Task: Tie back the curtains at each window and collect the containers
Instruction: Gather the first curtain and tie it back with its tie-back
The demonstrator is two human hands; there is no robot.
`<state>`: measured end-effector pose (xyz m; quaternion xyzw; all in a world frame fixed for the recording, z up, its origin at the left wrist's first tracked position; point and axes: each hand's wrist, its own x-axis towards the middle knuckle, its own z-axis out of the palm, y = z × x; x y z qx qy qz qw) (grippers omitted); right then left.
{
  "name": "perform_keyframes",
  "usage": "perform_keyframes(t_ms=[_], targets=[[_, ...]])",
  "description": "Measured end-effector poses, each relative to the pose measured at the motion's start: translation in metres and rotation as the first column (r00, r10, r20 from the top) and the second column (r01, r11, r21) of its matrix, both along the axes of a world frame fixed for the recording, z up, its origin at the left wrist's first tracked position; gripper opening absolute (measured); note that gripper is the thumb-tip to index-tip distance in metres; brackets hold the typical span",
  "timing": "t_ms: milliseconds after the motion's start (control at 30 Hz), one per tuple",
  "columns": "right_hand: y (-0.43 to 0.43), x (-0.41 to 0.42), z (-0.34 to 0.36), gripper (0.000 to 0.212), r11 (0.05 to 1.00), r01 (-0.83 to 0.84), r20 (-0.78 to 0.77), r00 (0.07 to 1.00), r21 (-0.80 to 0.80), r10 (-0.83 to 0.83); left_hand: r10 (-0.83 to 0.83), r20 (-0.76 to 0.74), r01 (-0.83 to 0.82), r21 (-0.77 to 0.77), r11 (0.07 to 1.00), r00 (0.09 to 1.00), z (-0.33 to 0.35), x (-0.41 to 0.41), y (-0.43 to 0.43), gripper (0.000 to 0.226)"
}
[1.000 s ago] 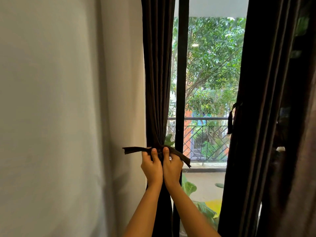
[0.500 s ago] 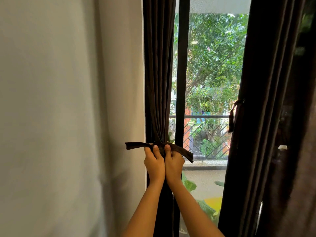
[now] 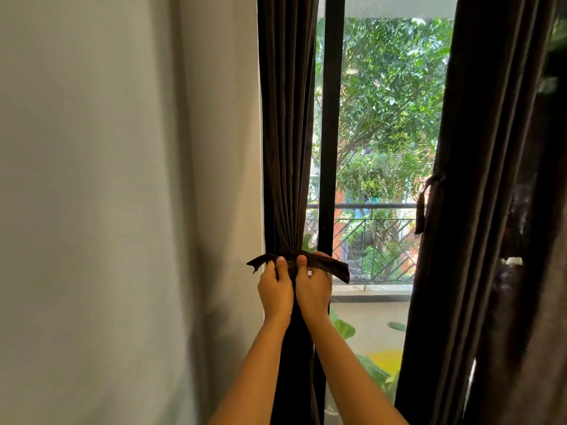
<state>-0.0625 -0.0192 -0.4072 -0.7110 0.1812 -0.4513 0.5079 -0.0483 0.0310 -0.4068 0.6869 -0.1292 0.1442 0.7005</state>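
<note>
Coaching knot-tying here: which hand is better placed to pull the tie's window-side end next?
Likely right. The right hand pinches that end of the tie; the left hand holds the wall-side end, probably the anchor.

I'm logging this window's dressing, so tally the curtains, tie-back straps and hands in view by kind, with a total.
Dark brown curtains: 2 (left curtain, right curtain)
Tie-back straps: 2 (held tie-back strap around the left curtain, hanging tie-back strap on the right curtain)
Hands: 2 (left hand, right hand)
Total: 6
</note>
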Motion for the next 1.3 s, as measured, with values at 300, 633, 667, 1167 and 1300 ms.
perform_keyframes(t_ms=[300,633,667,1167,1300], targets=[[0.007,0.0,-0.006,0.032,0.994,-0.058,0.039,0.998,0.094,0.055,-0.031,0.035,0.031,0.016,0.999,0.999,-0.004,0.007,-0.001,0.033],[0.006,0.004,-0.006,0.034,0.997,-0.002,0.042,0.999,0.071,-0.001,-0.013,0.113,0.017,-0.03,0.999,0.994,-0.002,0.002,0.0,0.021],[0.006,0.005,-0.007,0.034,0.997,0.004,0.042,0.999,0.072,-0.007,-0.008,0.115,0.012,-0.031,0.999,0.993,-0.001,0.002,0.0,0.021],[-0.008,-0.003,0.004,0.033,0.997,-0.058,-0.126,0.99,0.06,0.065,-0.104,-0.1,0.095,-0.098,0.991,0.989,0.002,0.007,0.008,0.032],[-0.01,-0.002,0.001,0.03,0.995,-0.098,-0.09,0.991,0.037,0.101,-0.102,-0.164,0.076,-0.161,0.984,0.981,0.003,0.005,0.007,0.039]])
